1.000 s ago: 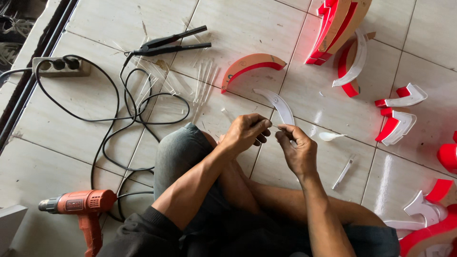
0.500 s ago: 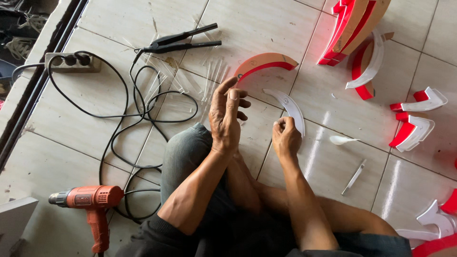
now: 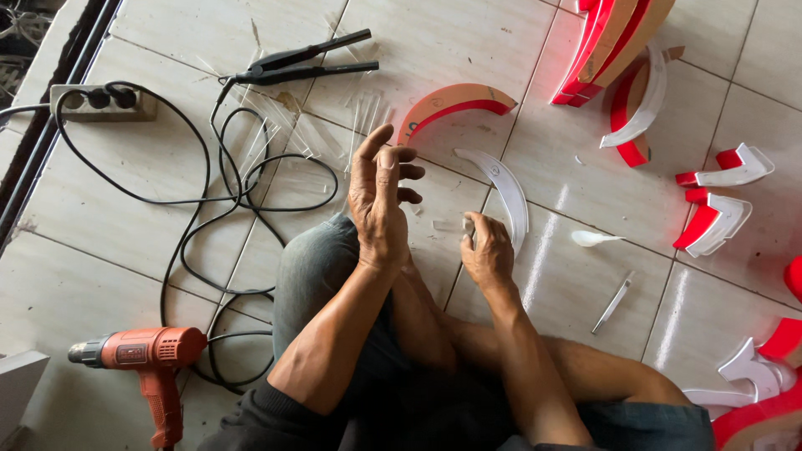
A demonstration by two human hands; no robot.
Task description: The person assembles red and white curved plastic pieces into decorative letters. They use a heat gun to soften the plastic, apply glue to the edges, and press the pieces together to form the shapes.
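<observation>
The person sits on the tiled floor (image 3: 125, 276) with knees folded, forearms reaching forward over the grey trousers (image 3: 313, 284). Beside the left knee lies an orange heat gun (image 3: 142, 355), nozzle pointing to the left edge of the floor area in view; a grey block corner (image 3: 21, 384) sits just beside it.

The right hand (image 3: 487, 255) is closed around the near end of a curved white plastic strip (image 3: 505, 196); thumb and fingers pinch it, and the strip arcs away over the tiles. The left hand (image 3: 380, 200) is raised edge-on above the left knee, fingers loosely spread and slightly bent, holding nothing that can be seen. It blocks part of the floor behind it.

Right of the strip: a small white scrap (image 3: 591, 239) and a thin metal blade tool (image 3: 614, 301), both apart from the hands.

A black cable (image 3: 196, 217) loops across the tiles left of the knee, running to a power strip (image 3: 100, 102) near the far left edge. Clear plastic slivers (image 3: 368, 113) lie scattered beyond the left hand. Farther off rest a black flat-jaw heating iron (image 3: 305, 63) and a red-and-tan curved piece (image 3: 451, 104). Red-and-white shaped sign pieces (image 3: 718, 209) fill the right side up to the far corner.
</observation>
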